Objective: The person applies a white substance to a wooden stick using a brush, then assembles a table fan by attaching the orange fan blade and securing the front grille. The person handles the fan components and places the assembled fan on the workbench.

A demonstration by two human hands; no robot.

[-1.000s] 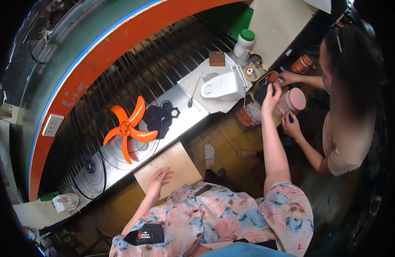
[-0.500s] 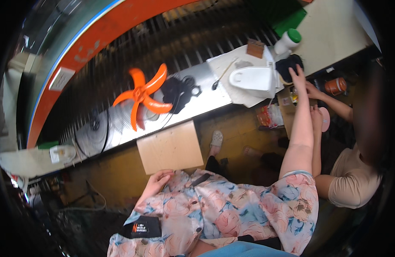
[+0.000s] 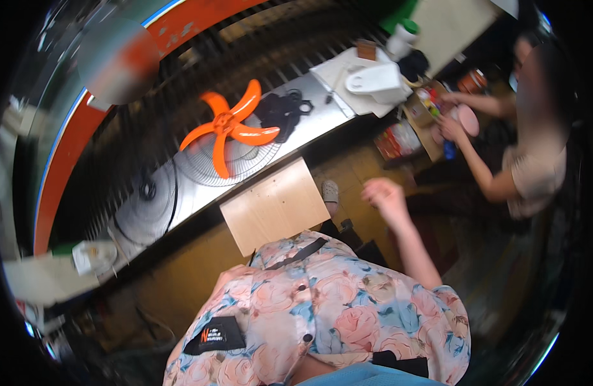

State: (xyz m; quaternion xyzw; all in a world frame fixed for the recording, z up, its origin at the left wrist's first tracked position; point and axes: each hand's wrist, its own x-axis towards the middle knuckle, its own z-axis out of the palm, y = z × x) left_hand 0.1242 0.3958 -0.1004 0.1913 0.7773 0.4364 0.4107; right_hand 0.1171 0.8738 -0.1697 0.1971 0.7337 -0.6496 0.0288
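Note:
My right hand (image 3: pixel 385 197) hangs in the air right of centre, fingers loosely bent and slightly blurred, with nothing seen in it. It is apart from everything around it. My left hand (image 3: pixel 233 275) rests low against my flowered shirt, its fingers mostly hidden. Ahead on the metal-topped bench, an orange fan blade (image 3: pixel 224 123) lies on a round wire fan grille (image 3: pixel 193 166). Black plastic parts (image 3: pixel 285 114) are beside it. A white plastic housing (image 3: pixel 374 82) sits farther right on a pale sheet (image 3: pixel 332 69). Another wire grille (image 3: pixel 141 215) with a black hub lies at the left.
A light wooden board (image 3: pixel 274 206) juts out before the bench. At right, a co-worker's hands (image 3: pixel 451 125) are at a box with small coloured items. Around there are a pink disc (image 3: pixel 467 121), a white bottle with green cap (image 3: pixel 402 37) and a black bundle (image 3: pixel 413 65).
My right hand has drawn back from the black bundle at the far right toward my body, its fingers now bent. My left hand has slipped lower against my shirt. The view has turned and shifted.

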